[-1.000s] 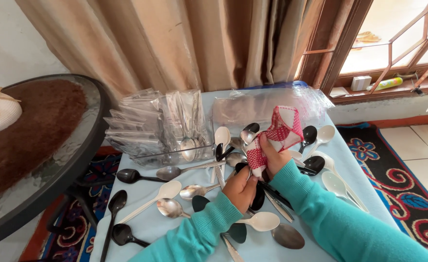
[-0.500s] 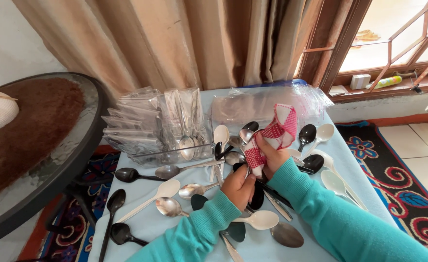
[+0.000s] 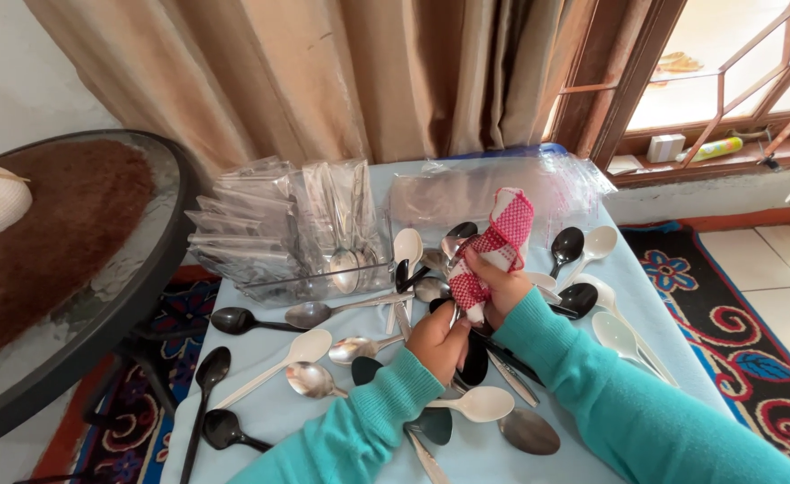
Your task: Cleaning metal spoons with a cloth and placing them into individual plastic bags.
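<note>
While the right hand [image 3: 502,285] grips a red checked cloth [image 3: 495,249], the left hand [image 3: 437,339] pinches a spoon handle [image 3: 457,315] over the worktop [image 3: 260,358].

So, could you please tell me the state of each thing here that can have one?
Red and white checked cloth: bunched up, gripped in the right hand.
Left hand: closed, low against the cloth; what it grips is hidden.
Clear rack: upright, filled with bagged spoons.
Loose spoons: lying scattered on the blue tabletop.
Clear plastic bags: lying flat.
Curtain: drawn shut.
</note>
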